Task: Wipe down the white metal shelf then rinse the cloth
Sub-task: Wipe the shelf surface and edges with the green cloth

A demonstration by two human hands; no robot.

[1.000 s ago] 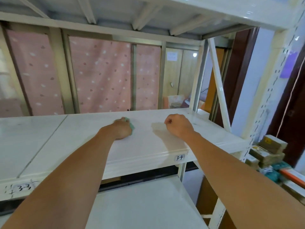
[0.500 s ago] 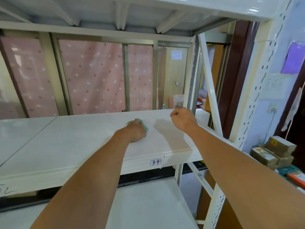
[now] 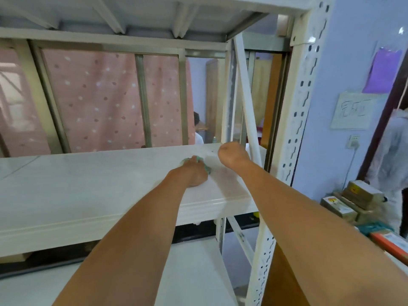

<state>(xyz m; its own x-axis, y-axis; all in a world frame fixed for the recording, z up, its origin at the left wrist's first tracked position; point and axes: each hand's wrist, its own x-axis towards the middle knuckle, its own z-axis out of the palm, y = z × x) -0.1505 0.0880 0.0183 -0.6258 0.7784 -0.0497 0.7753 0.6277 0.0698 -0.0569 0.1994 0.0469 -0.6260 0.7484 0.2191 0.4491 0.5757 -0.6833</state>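
— Where's the cloth (image 3: 207,169)?
— Bunched in the left hand's (image 3: 192,173) grip, pressed on the shelf (image 3: 88,184). The right hand (image 3: 231,154) is just beside it, fisted and empty.
— Progress?
— Mid-wipe, I'd judge; rinsing not yet begun.

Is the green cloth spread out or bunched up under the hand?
Bunched: only small green edges of the cloth peek out from under the left hand on the shelf.

Green cloth (image 3: 207,168) mostly covered, shelf (image 3: 88,184) cut off at left, wall note (image 3: 351,111) writing illegible
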